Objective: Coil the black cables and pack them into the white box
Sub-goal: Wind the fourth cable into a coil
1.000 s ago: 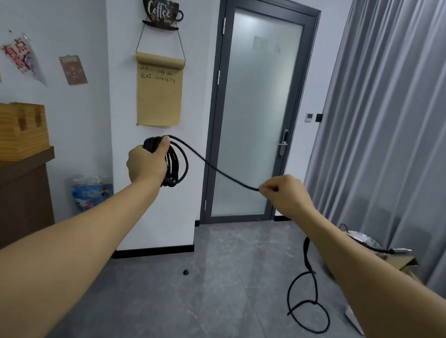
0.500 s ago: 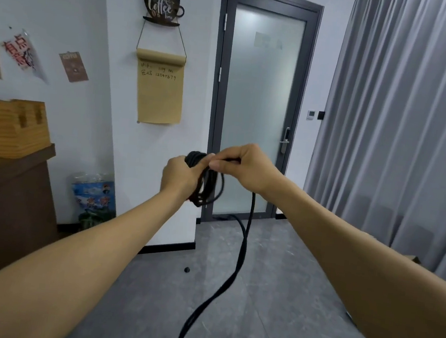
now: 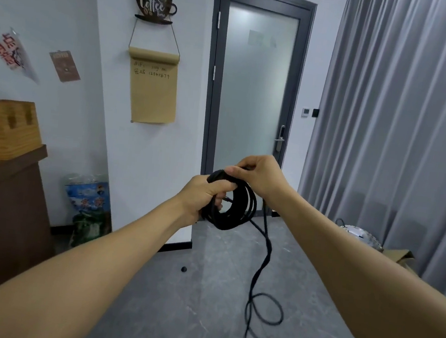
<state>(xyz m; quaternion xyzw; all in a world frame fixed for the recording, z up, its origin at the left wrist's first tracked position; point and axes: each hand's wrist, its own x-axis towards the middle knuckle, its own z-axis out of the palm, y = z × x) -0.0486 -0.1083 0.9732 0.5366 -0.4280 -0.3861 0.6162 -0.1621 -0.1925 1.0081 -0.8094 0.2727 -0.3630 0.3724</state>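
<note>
At centre, chest-high | left hand (image 3: 200,194) gripping cable coil (image 3: 230,205) as anchor | right hand (image 3: 257,173) pinching strand at 12 o'clock, laying loop | slack trailing toward 5 o'clock on floor (image 3: 173,315) | white box unseen

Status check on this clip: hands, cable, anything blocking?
Left hand grips the black cable coil. Right hand pinches a strand at the coil's top. Loose tail trails to the floor, uncoiled. White box not identifiable; nothing blocking.
</note>
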